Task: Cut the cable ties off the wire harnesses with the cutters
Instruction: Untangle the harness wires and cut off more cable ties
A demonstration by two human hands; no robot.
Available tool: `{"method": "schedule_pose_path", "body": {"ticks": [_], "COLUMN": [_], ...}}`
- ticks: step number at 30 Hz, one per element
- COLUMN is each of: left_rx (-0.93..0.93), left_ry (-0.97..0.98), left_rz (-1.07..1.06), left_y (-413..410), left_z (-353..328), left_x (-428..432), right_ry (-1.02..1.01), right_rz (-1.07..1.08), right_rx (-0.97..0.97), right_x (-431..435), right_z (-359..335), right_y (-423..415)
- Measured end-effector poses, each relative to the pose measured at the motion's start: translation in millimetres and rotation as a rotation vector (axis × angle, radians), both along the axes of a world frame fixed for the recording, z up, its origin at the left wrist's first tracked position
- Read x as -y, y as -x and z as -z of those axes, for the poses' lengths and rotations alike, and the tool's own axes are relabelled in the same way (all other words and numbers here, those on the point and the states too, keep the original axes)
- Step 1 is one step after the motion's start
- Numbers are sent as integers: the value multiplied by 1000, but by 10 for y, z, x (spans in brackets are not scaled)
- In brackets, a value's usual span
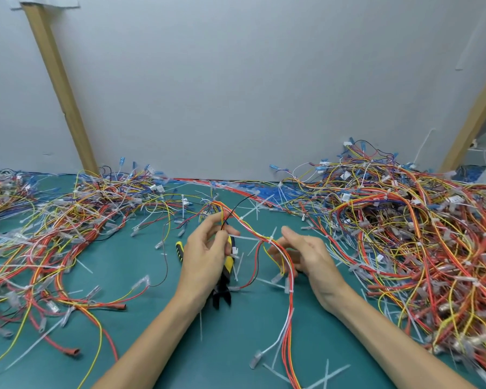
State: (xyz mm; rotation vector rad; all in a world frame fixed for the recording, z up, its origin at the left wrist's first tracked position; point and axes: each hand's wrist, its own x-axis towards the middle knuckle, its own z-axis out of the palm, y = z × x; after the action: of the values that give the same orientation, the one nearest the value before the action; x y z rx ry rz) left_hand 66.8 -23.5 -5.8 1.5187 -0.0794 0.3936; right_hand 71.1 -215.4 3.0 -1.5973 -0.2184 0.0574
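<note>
My left hand [205,256] grips the yellow-and-black cutters [228,265] in its palm, their dark jaws pointing down towards me. Its thumb and fingertips also pinch a black wire and the upper part of a red, orange and white wire harness [288,318]. That harness arches from the left hand to my right hand [306,256], then hangs down to the green table. It lies across the right hand's loosely bent fingers, with the thumb lifted clear. A white cable tie [270,240] binds the harness just above those fingers, its tail sticking out to the left.
Tangled heaps of harnesses lie to the left [54,234] and, much higher, to the right [418,234]. Cut white ties and loose wires litter the green table [141,318]. A grey wall with two slanted wooden posts [59,88] closes the back.
</note>
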Motion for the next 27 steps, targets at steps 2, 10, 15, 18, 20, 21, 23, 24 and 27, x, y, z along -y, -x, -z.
{"method": "schedule_pose_path", "body": {"ticks": [2, 10, 15, 18, 20, 21, 23, 24, 27], "left_rx": [-2, 21, 76, 170, 264, 317, 317, 248, 92], "left_ry": [-43, -261, -455, -543, -621, -689, -778, -792, -741], "left_rz": [-14, -98, -187, -297, -391, -405, -291, -202, -77], "left_y": [-2, 16, 74, 145, 189, 206, 252, 275, 301], "left_z": [11, 48, 72, 61, 24, 13, 6, 13, 58], "left_x": [9, 42, 116, 191, 198, 199, 234, 261, 344], "right_ry": [3, 71, 303, 345, 357, 357, 353, 347, 307], "right_rz": [-18, 92, 275, 317, 335, 341, 332, 322, 309], "right_rx": [27, 209, 385, 420, 447, 459, 481, 491, 503], "right_x": [6, -47, -55, -49, -55, -59, -69, -73, -89], "right_z": [0, 73, 138, 159, 158, 153, 136, 127, 102], "right_y": [3, 7, -6, -4, 6, 15, 42, 59, 93]}}
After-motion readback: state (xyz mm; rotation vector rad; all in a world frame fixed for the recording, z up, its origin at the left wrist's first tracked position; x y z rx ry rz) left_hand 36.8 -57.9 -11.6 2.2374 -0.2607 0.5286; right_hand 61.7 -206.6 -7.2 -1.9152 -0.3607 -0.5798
